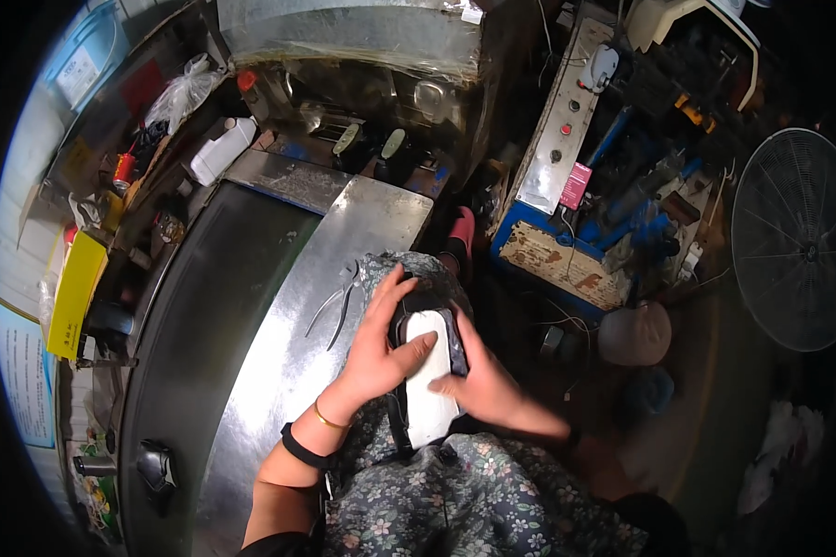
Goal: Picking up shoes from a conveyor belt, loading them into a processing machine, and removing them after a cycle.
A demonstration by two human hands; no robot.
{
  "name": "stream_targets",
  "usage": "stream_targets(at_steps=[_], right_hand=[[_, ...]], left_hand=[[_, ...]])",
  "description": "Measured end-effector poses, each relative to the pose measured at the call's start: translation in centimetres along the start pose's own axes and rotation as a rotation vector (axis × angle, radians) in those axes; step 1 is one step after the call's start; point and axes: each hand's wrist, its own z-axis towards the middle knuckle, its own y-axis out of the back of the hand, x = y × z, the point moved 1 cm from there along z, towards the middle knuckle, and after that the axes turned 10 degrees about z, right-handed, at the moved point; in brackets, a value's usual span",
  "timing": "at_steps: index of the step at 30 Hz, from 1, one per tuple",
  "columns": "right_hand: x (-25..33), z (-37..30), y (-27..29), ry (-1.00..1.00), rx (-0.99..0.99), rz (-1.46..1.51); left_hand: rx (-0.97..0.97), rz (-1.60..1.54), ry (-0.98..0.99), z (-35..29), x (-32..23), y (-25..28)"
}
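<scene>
A black shoe upper with a long white bottom (424, 408) facing up rests on my lap, over a dark floral apron (492, 497). My left hand (381, 348) wraps its left side, fingers along the far end and thumb pressing on the white surface. From the right, my right hand (483, 385) grips the dark edge, its thumb also on the white. Both hands are closed on the shoe; the fingers beneath it are partly hidden. A pair of pliers (337, 306) with spread handles lies on the metal bench top just left of my left hand.
Left of me, a shiny metal ledge (274, 325) borders a dark conveyor belt (218, 278) carrying a black shoe (156, 466). Two shoes with pale green bottoms (393, 144) stand ahead. A machine with a button panel (567, 130) and a large fan (799, 246) are at right.
</scene>
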Motion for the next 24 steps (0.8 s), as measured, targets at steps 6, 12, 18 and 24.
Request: stream_targets(at_steps=[6, 12, 18, 24], right_hand=[[-3.1, -0.4, 2.6, -0.403, -0.05, 0.587], [-7.3, -1.1, 1.0, -0.507, 0.013, 0.936], [-1.4, 1.1, 0.0, -0.381, 0.192, -0.148], [-0.3, 3.1, -1.6, 0.205, 0.107, -1.003]], left_hand=[[0.096, -0.451, 0.284, 2.7, -0.6, 1.1], [0.044, -0.508, 0.4, -1.4, 1.0, -0.1], [0.015, -0.417, 0.379, -1.7, 2.1, -0.2], [-0.06, -0.152, 0.283, -0.3, 3.0, -0.8]])
